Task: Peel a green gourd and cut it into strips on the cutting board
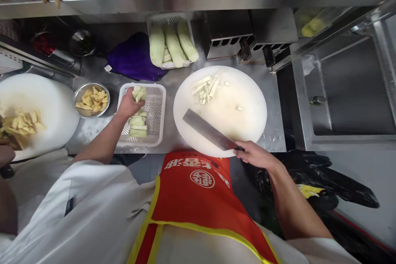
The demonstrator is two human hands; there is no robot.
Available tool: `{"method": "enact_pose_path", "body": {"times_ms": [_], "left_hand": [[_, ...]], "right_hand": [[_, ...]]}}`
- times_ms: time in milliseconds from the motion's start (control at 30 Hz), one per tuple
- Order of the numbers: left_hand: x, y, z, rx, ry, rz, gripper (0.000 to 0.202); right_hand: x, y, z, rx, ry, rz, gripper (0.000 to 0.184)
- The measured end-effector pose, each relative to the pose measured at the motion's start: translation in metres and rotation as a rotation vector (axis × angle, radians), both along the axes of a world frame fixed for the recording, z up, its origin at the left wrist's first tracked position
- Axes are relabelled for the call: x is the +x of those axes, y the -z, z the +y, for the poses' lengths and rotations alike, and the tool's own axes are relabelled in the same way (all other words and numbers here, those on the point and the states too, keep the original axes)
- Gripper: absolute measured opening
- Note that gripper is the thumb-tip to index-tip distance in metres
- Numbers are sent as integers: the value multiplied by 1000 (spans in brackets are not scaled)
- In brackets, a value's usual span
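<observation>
My left hand (130, 104) is closed around pale green vegetable pieces (140, 93) over a white perforated basket (158, 119). Below it, more cut pieces (138, 126) lie in a row inside the basket. At the near right edge of the round white cutting board (247, 107), my right hand (252, 154) grips a cleaver (210, 130) by its dark handle. The blade lies low over the board, pointing left and away from me. Cut strips (206, 88) are heaped at the board's far left, and a few small bits lie loose.
Behind the board, a basket (169, 18) holds peeled long pale green vegetables (173, 45). A purple cloth (134, 57) lies beside it. Knife racks (229, 29) and a sink (352, 90) stand right. A metal bowl (92, 100) and a co-worker's board (62, 107) are left.
</observation>
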State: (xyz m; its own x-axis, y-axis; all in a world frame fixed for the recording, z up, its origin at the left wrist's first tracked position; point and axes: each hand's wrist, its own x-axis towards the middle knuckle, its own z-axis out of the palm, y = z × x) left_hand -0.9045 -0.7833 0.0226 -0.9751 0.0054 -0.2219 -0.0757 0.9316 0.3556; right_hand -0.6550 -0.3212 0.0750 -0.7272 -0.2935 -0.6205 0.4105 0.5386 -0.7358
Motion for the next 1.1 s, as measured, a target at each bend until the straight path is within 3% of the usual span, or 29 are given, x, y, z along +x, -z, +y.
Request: {"method": "enact_pose_path", "body": {"times_ms": [100, 233, 333, 467, 567, 633, 700, 900, 1000, 1100], "left_hand": [[30, -28, 26, 33, 38, -23, 54], [69, -54, 93, -26, 264, -153, 46], [89, -53, 155, -110, 468, -170, 37], [102, -27, 207, -210, 528, -98, 33], [106, -10, 210, -207, 558, -63, 63], [108, -4, 200, -159, 581, -33, 85], [109, 0, 187, -90, 583, -5, 95], [121, 26, 161, 194, 487, 100, 70], [124, 36, 164, 348, 317, 185, 43], [121, 37, 175, 346, 304, 207, 29]], "right_hand": [[-35, 14, 21, 76, 11, -13, 26], [-71, 11, 46, 208, -30, 211, 27], [-74, -2, 50, 306, -72, 363, 26], [-40, -14, 29, 297, -77, 332, 32], [-8, -16, 3, 294, -43, 325, 40], [7, -16, -11, 326, -33, 338, 44], [18, -16, -20, 343, -35, 337, 46], [27, -12, -31, 352, -10, 335, 46], [28, -11, -33, 346, -4, 354, 48], [28, -12, -33, 304, -27, 360, 49]]}}
